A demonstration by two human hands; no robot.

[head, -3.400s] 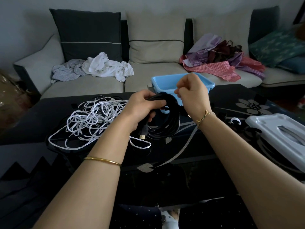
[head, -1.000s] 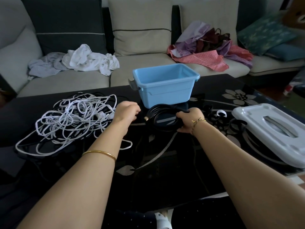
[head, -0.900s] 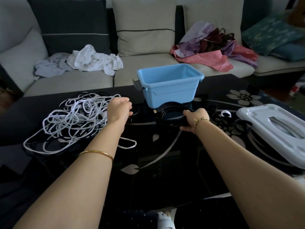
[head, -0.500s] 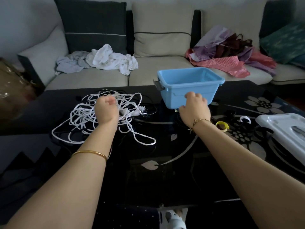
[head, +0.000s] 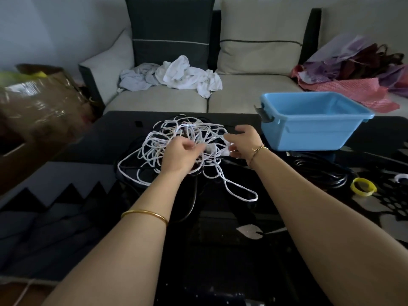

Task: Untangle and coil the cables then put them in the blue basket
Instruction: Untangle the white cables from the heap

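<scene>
A tangled heap of white cable (head: 176, 138) lies on the black glass table (head: 220, 250), with dark cable strands (head: 194, 195) running under it. My left hand (head: 180, 156) is closed on several white strands at the heap's near side. My right hand (head: 244, 141) has its fingers spread at the heap's right edge, with a white plug (head: 227, 151) by its thumb. The blue basket (head: 309, 131) stands to the right and looks empty inside. A coiled black cable (head: 320, 171) lies on the table just in front of the basket.
A yellow ring (head: 362, 186) and a small white ring (head: 400, 178) lie at the table's right. Behind the table a sofa (head: 254, 96) holds white laundry (head: 183, 74) and red and purple cloth (head: 353, 71). A taped cardboard box (head: 33, 111) stands at the left.
The black coil left my hands and now lies on the table before the basket. Both hands moved left into the white tangle, and my view turned left.
</scene>
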